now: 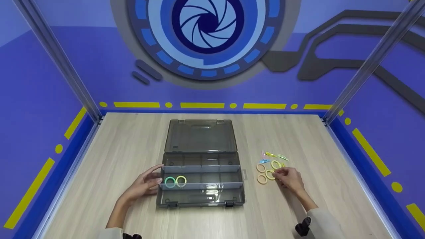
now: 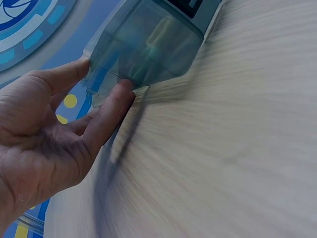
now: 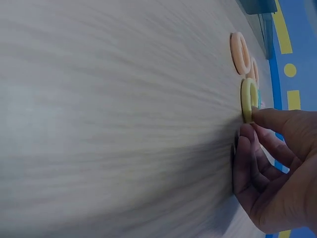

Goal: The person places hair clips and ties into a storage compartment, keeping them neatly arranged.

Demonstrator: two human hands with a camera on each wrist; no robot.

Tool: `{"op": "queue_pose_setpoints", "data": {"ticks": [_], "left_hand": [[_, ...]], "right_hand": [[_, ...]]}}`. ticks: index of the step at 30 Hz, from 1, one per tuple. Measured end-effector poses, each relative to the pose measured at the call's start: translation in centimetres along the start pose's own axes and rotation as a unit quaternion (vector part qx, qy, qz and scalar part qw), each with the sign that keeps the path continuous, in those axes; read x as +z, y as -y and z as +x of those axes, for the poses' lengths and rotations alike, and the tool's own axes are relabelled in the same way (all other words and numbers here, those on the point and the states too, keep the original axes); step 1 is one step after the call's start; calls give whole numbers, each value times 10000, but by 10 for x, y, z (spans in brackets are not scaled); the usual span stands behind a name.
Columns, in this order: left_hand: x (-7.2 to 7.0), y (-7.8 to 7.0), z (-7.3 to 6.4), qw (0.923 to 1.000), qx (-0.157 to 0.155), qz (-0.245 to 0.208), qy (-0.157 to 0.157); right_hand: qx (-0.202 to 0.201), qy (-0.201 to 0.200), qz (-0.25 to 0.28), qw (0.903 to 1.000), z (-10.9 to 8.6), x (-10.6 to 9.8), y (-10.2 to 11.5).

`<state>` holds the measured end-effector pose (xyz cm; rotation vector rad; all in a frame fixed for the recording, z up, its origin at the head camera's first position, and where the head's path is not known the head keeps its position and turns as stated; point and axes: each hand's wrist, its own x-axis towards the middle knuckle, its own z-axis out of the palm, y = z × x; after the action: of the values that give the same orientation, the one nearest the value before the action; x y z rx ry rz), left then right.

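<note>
A grey see-through organizer box (image 1: 200,203) lies on the table with its lid folded back. My left hand (image 1: 144,184) touches its left side wall, thumb and fingertips against the plastic, also plain in the left wrist view. Inside the middle compartment, at the left end, are a green hair tie (image 1: 166,181) and a yellow-green hair tie (image 1: 185,181). To the right of the box, my right hand (image 1: 291,179) pinches the edge of a yellow hair tie (image 3: 245,101) with thumb and index finger. Another yellow hair tie (image 1: 272,163) lies just behind it.
Two peach hair ties, one farther back (image 1: 257,167) and one nearer (image 1: 258,182), lie left of the right hand. Behind them are small hair clips: pink, blue (image 1: 264,161), yellow (image 1: 271,154) and pale green (image 1: 283,157). Blue walls (image 1: 79,66) enclose the table's back and sides.
</note>
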<state>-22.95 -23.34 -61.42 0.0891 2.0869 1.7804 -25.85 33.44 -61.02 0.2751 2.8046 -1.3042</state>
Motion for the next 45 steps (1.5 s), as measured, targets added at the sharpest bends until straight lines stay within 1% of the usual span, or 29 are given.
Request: {"op": "queue_pose_setpoints", "data": {"ticks": [3,7,11,17,22,25,31,33,36,40,45], "left_hand": [[0,-1,-1,10000,44,15,29],[-1,-2,-1,9999,126,-67,88],[0,-2,0,9998,175,-97,93],[0,0,1,9999,82,-79,54],[0,2,1,9999,-29,-114,25],[0,2,0,9999,-86,-117,-21],[-1,0,0,9998,-116,-155,-97],[-1,-1,0,9997,-120,-153,-114],[0,-1,0,9997,-145,-145,-166],[1,-2,0,9997,-132,-144,-155],[2,-5,-2,9997,-155,-180,-56]], "right_hand": [[-21,-12,-94,10000,-1,0,1],[29,70,-28,10000,-2,-1,3],[134,263,192,9994,-4,-5,5],[213,451,494,9975,-9,-10,11],[-24,510,502,9974,-12,-11,19],[-184,628,582,9962,-12,-10,26],[-377,1015,1051,9885,-11,-8,41],[-423,1110,1130,9865,-12,-7,45],[-598,1215,1172,9838,-13,-4,50],[-794,1218,1168,9824,-15,1,57],[-902,1113,1086,9837,-17,8,66]]}}
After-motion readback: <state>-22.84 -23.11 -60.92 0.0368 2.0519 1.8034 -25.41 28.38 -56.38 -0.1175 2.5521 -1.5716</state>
